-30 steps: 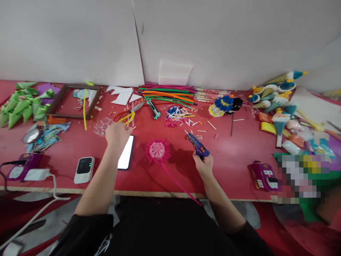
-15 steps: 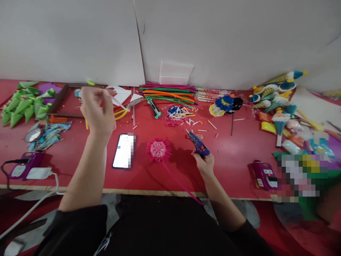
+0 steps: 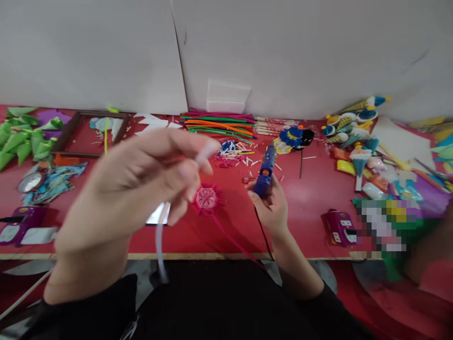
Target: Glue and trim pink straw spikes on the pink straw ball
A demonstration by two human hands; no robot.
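Translucent glue stick [image 3: 160,241] pinched by left hand [image 3: 141,184] fingers, centre-left; right hand [image 3: 271,208] fingers wrapped round blue glue gun [image 3: 265,170], nozzle aimed away, tip clear of skin

Bare tabletop [image 3: 304,198] lies open between the glue gun [image 3: 265,170] and the purple box [image 3: 340,227]. Left of the gun, the pink flower [image 3: 207,198] and phone [image 3: 153,218] take up the near strip; straw bits [image 3: 231,158] litter the middle. The left hand [image 3: 141,189] and its stick [image 3: 159,245] hang above the front left.
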